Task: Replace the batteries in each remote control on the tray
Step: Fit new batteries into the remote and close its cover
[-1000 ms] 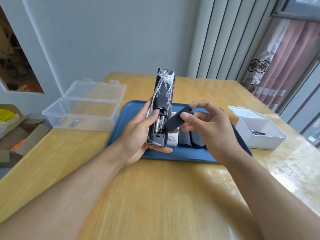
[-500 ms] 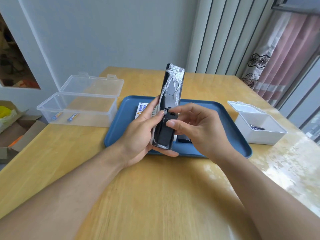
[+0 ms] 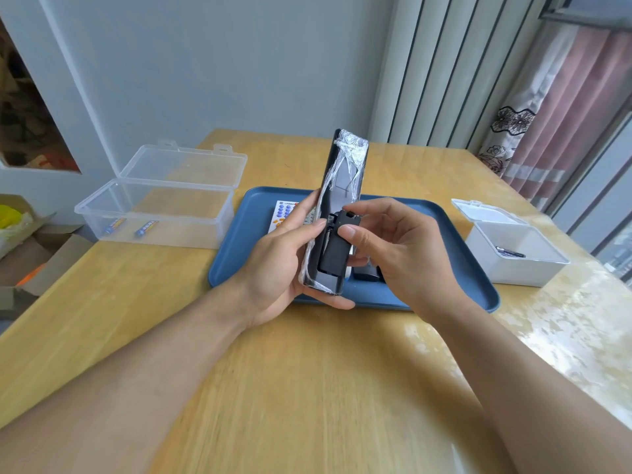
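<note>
— Left hand [image 3: 280,268]?
— Wrapped round the black remote [image 3: 337,213], held upright over the blue tray [image 3: 444,268], back facing the camera.
— Right hand [image 3: 393,248]?
— Curled, thumb and fingers pressing the battery cover [image 3: 337,249] against the remote's back.
— Elsewhere?
— Two batteries [image 3: 130,227] in the clear box [image 3: 160,213] left of the tray; white box [image 3: 513,254] right of it.

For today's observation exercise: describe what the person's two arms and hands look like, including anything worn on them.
Both forearms are bare as far as the frame shows: no sleeves, watch, bracelet or gloves. The left hand and right hand show no rings on the visible fingers. The right thumbnail is short and unpainted. Nothing is marked or written on either arm.
</note>
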Action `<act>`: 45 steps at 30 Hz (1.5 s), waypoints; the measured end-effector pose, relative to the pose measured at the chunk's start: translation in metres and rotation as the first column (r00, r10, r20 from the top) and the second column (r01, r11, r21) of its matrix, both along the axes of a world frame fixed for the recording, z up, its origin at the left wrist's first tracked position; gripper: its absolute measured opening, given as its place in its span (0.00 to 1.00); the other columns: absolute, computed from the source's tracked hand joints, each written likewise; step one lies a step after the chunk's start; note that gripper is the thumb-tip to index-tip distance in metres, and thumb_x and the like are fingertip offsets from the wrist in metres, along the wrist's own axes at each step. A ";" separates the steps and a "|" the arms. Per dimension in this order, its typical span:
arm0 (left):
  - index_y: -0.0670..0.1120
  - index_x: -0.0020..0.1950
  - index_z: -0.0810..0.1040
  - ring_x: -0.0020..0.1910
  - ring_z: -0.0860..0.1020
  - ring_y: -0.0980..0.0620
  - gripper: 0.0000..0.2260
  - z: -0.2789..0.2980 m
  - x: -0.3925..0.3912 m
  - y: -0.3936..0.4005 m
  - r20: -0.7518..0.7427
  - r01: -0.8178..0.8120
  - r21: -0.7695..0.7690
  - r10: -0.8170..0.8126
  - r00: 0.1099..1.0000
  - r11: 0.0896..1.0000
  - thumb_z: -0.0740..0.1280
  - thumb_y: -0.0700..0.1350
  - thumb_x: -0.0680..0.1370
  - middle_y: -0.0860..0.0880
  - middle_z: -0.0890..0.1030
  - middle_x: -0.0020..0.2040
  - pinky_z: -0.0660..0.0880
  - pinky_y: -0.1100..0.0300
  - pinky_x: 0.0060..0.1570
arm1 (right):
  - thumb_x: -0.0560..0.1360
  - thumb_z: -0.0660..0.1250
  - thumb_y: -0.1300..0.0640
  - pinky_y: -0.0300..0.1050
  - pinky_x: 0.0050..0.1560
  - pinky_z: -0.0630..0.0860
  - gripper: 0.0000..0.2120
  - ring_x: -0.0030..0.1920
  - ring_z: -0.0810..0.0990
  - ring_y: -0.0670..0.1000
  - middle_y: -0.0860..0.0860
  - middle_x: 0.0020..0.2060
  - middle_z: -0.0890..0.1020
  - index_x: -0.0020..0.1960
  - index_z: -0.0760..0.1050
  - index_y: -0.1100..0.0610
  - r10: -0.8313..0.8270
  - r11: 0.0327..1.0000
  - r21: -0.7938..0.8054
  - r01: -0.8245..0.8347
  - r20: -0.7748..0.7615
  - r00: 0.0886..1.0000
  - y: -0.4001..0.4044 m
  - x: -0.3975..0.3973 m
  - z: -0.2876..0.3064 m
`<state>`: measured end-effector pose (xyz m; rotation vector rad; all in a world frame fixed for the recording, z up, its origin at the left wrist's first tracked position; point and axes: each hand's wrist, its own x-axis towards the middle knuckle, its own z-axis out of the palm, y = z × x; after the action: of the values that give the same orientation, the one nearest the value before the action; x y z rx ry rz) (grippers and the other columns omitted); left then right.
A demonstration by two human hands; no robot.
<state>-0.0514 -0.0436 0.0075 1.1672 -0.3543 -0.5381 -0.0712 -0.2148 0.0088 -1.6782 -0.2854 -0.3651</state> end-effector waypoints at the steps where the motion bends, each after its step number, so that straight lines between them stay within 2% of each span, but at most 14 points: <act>1: 0.64 0.77 0.64 0.57 0.84 0.43 0.20 0.000 0.000 0.000 -0.004 0.001 -0.001 -0.001 1.000 1.000 0.54 0.46 0.87 0.52 0.82 0.64 0.82 0.36 0.39 | 0.73 0.74 0.60 0.40 0.36 0.80 0.08 0.36 0.83 0.51 0.49 0.35 0.83 0.52 0.82 0.53 -0.005 1.000 0.001 0.005 -0.002 1.000 0.000 0.000 0.000; 5: 0.65 0.76 0.65 0.58 0.84 0.42 0.20 0.001 -0.001 0.000 -0.009 0.003 0.004 -0.003 1.000 1.000 0.54 0.47 0.86 0.51 0.82 0.64 0.81 0.34 0.40 | 0.71 0.76 0.58 0.44 0.38 0.82 0.10 0.40 0.83 0.61 0.58 0.40 0.83 0.51 0.82 0.53 -0.008 1.000 0.004 0.008 0.008 1.000 0.001 -0.001 -0.001; 10: 0.66 0.76 0.63 0.59 0.83 0.42 0.20 0.001 -0.002 0.000 -0.004 0.027 -0.003 -0.027 1.000 1.000 0.54 0.47 0.86 0.53 0.82 0.64 0.80 0.32 0.43 | 0.66 0.78 0.55 0.47 0.38 0.84 0.15 0.36 0.76 0.60 0.62 0.34 0.74 0.52 0.83 0.57 -0.036 0.999 0.001 0.036 0.004 0.999 0.001 -0.001 -0.002; 14: 0.67 0.76 0.63 0.57 0.84 0.43 0.21 0.000 -0.003 0.000 0.002 0.030 -0.012 -0.030 1.000 0.999 0.54 0.49 0.86 0.54 0.82 0.63 0.81 0.32 0.41 | 0.63 0.80 0.56 0.46 0.36 0.83 0.15 0.33 0.73 0.51 0.47 0.28 0.71 0.45 0.77 0.58 -0.055 0.998 0.019 0.055 -0.019 0.998 0.001 0.000 0.000; 17: 0.69 0.76 0.62 0.59 0.83 0.42 0.20 0.000 -0.002 0.001 0.024 0.027 -0.002 -0.027 0.999 1.000 0.53 0.50 0.86 0.54 0.81 0.66 0.80 0.31 0.42 | 0.65 0.81 0.62 0.43 0.32 0.81 0.20 0.27 0.70 0.45 0.49 0.28 0.68 0.40 0.68 0.60 -0.075 0.996 0.051 0.077 -0.036 0.997 -0.001 -0.001 0.002; 20: 0.70 0.76 0.62 0.60 0.83 0.41 0.20 0.002 -0.003 0.001 0.047 0.020 0.008 -0.021 0.999 1.000 0.53 0.50 0.86 0.53 0.81 0.66 0.80 0.31 0.41 | 0.66 0.80 0.64 0.30 0.25 0.69 0.22 0.24 0.64 0.41 0.49 0.27 0.66 0.37 0.65 0.59 -0.083 0.995 0.047 0.086 -0.063 0.995 -0.003 -0.002 0.004; 23: 0.72 0.73 0.64 0.59 0.83 0.41 0.19 0.004 -0.004 0.002 0.095 0.015 0.031 -0.018 0.995 0.999 0.53 0.50 0.86 0.52 0.81 0.65 0.81 0.32 0.39 | 0.65 0.81 0.62 0.30 0.26 0.64 0.23 0.24 0.67 0.40 0.40 0.22 0.69 0.35 0.63 0.57 -0.069 0.997 0.037 0.071 -0.074 0.995 -0.004 -0.002 0.004; 28: 0.73 0.73 0.64 0.55 0.84 0.41 0.20 0.004 -0.005 0.002 0.120 0.012 0.065 -0.020 0.993 0.998 0.55 0.52 0.85 0.50 0.81 0.65 0.82 0.36 0.37 | 0.67 0.79 0.65 0.28 0.25 0.64 0.23 0.21 0.71 0.40 0.41 0.21 0.73 0.36 0.63 0.58 -0.020 0.996 0.081 0.030 -0.123 0.992 -0.005 -0.005 0.009; 32: 0.74 0.72 0.65 0.46 0.83 0.44 0.21 0.005 -0.005 0.002 0.152 0.001 0.079 -0.014 0.988 0.997 0.59 0.56 0.81 0.51 0.82 0.58 0.82 0.41 0.34 | 0.65 0.80 0.57 0.34 0.26 0.62 0.22 0.22 0.64 0.42 0.41 0.21 0.68 0.36 0.65 0.58 -0.057 0.997 0.048 0.064 -0.128 0.990 -0.001 -0.007 0.009; 36: 0.67 0.73 0.69 0.40 0.77 0.47 0.21 0.006 0.000 0.001 0.221 -0.190 0.082 0.168 0.961 0.978 0.63 0.53 0.81 0.52 0.82 0.51 0.82 0.39 0.50 | 0.67 0.78 0.42 0.42 0.29 0.61 0.23 0.28 0.61 0.48 0.47 0.25 0.66 0.35 0.69 0.56 -0.186 0.975 -0.131 0.177 -0.059 0.981 0.004 -0.005 -0.002; 37: 0.65 0.74 0.70 0.40 0.76 0.48 0.21 0.007 0.004 0.002 0.209 -0.275 0.061 0.257 0.943 0.959 0.65 0.50 0.81 0.51 0.82 0.49 0.82 0.42 0.51 | 0.69 0.76 0.42 0.41 0.30 0.62 0.22 0.28 0.62 0.47 0.47 0.25 0.66 0.36 0.70 0.56 -0.207 0.966 -0.168 0.196 -0.050 0.977 0.004 -0.004 -0.004; 39: 0.60 0.73 0.73 0.40 0.78 0.50 0.24 0.006 0.014 0.006 0.191 -0.444 0.033 0.430 0.882 0.896 0.70 0.45 0.79 0.50 0.81 0.45 0.82 0.49 0.45 | 0.73 0.74 0.43 0.40 0.31 0.65 0.19 0.27 0.65 0.44 0.45 0.25 0.69 0.37 0.71 0.54 -0.265 0.935 -0.255 0.247 -0.039 0.963 0.000 -0.001 -0.010; 42: 0.58 0.69 0.78 0.43 0.84 0.53 0.26 0.002 0.028 0.018 0.222 -0.663 0.086 0.635 0.740 0.743 0.75 0.41 0.74 0.54 0.84 0.53 0.81 0.57 0.35 | 0.75 0.73 0.45 0.42 0.35 0.71 0.10 0.31 0.71 0.43 0.44 0.31 0.75 0.41 0.75 0.48 -0.328 0.828 -0.473 0.301 0.027 0.944 -0.002 0.005 -0.020; 45: 0.60 0.63 0.82 0.51 0.84 0.53 0.25 -0.007 0.040 0.029 0.384 -0.763 0.195 0.667 0.638 0.617 0.75 0.42 0.68 0.56 0.81 0.62 0.84 0.52 0.47 | 0.75 0.71 0.44 0.43 0.46 0.74 0.08 0.44 0.75 0.42 0.41 0.44 0.77 0.52 0.79 0.44 -0.275 0.699 -0.666 0.260 0.086 0.958 0.000 0.007 -0.028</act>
<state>-0.0119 -0.0143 0.0008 1.6081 0.0139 0.3163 -0.0637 -0.2144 -0.0191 -2.4634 -0.1574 -0.4991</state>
